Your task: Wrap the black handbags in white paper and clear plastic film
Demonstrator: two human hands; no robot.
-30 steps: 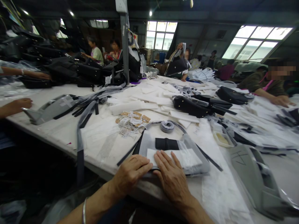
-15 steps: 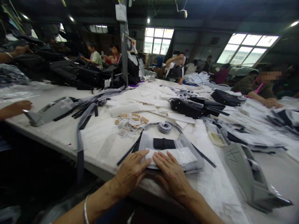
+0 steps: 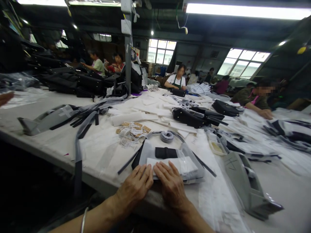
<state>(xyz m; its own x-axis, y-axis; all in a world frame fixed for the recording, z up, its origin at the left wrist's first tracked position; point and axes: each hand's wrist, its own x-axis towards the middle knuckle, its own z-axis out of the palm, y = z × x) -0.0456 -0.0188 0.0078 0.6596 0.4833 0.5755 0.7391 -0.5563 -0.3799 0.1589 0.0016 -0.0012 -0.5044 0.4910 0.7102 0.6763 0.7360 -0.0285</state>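
Note:
A black handbag lies flat at the table's near edge, partly wrapped in pale grey film. Its black closure tab shows in the middle, and a white padding sheet covers its near part. My left hand and my right hand rest side by side on that sheet at the near edge. The fingers of both are stretched out over it; the thumbs are mostly hidden. Beyond the bag sits a wrapped coil of strap, inside the arc of the bag's handle.
Brown tags with strings lie beyond the bag. Grey tape dispensers stand at right and left. White sheets and black bags cover the table further back. Several co-workers work around, one in an apron.
My hands have drawn back slightly toward the bag's near edge, fingers closer together. The view has tilted up. A co-worker's hand at far left has moved off from the tape dispenser.

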